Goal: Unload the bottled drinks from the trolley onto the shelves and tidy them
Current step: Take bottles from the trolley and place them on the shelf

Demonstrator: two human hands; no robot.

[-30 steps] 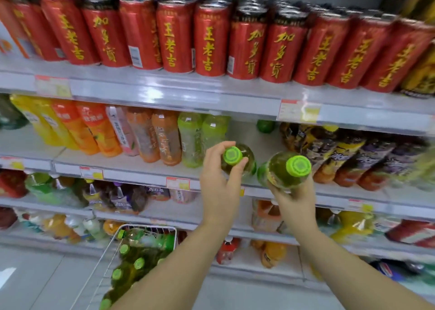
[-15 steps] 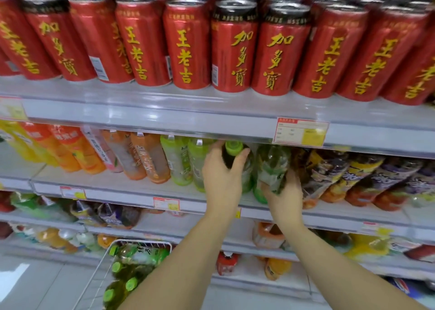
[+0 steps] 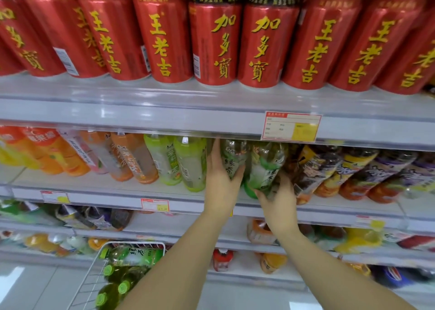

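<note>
Trolley [image 3: 135, 243] sits below the left forearm. Green-capped bottles [image 3: 131, 256] lie in it, so my read is the unloading is partway done. Left hand [image 3: 221, 180] wraps the 1st green tea bottle [image 3: 234, 159] from its left side. Right hand [image 3: 279, 200] grips the base of the 2nd green tea bottle [image 3: 266, 168], just right of it. Both bottles are at the front of the middle shelf [image 3: 106, 198], straight ahead of the hands – long axes near upright, caps hidden under the shelf above. Likely next: push straight back, each hand equally near. Red cans [image 3: 216, 39] stand above.
</note>
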